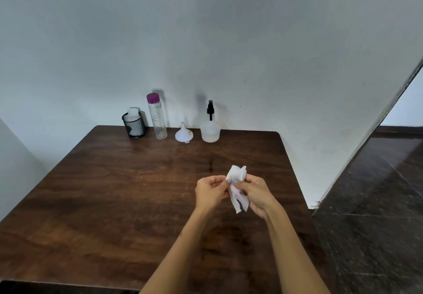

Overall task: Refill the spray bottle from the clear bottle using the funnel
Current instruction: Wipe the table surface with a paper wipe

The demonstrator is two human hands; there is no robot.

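Observation:
At the back of the dark wooden table (114, 190) a tall clear bottle (157, 119) with a purple cap stands upright. To its right a white funnel (183, 133) rests upside down, spout up. Further right stands the squat translucent spray bottle (210, 129) with its black pump head on. Above the table's middle right, well in front of all three, my left hand (210, 192) and my right hand (257, 194) both pinch a crumpled white tissue (238, 188) between them.
A black mesh cup (134, 125) holding a white bottle stands at the back left, beside the clear bottle. A pale wall rises right behind the row. Dark stone floor (377, 202) lies to the right of the table's edge.

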